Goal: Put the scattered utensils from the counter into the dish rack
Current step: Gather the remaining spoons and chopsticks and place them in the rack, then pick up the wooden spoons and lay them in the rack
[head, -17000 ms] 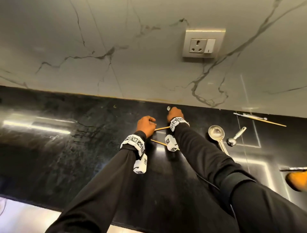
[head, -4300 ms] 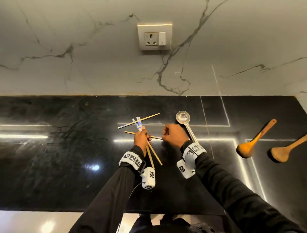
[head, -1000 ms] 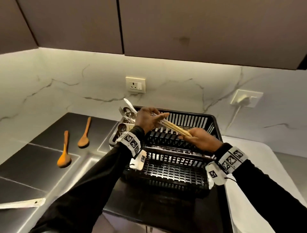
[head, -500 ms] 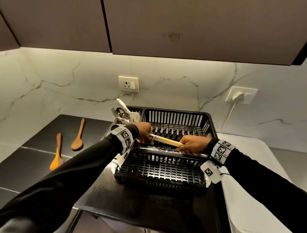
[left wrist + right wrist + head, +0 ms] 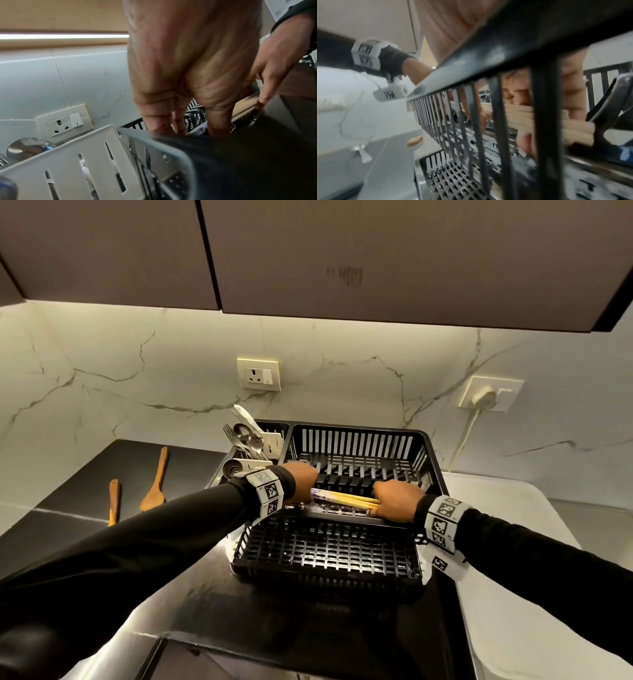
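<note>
A bundle of wooden chopsticks (image 5: 346, 498) with blue-patterned ends lies level, low inside the black dish rack (image 5: 329, 563). My left hand (image 5: 301, 481) grips the patterned end and my right hand (image 5: 394, 499) grips the other end. The left wrist view shows the left fingers (image 5: 217, 121) reaching down into the rack and the chopsticks (image 5: 247, 106) running across to the right hand (image 5: 274, 65). Through the rack bars, the right wrist view shows fingers (image 5: 523, 138) curled round the pale chopsticks (image 5: 518, 112). Two wooden spoons (image 5: 156, 484) lie on the black counter at the left.
A cutlery holder (image 5: 270, 441) on the rack's left side holds metal spoons (image 5: 251, 436) and forks. Wall sockets (image 5: 258, 374) sit on the marble backsplash, one with a plug (image 5: 486, 398) and cord. Dark cabinets (image 5: 342, 251) hang overhead. A white surface (image 5: 513, 594) adjoins the rack's right.
Both hands have lowered the chopstick bundle from above the rack down into it. The bundle now lies nearly level, close to the rack's floor.
</note>
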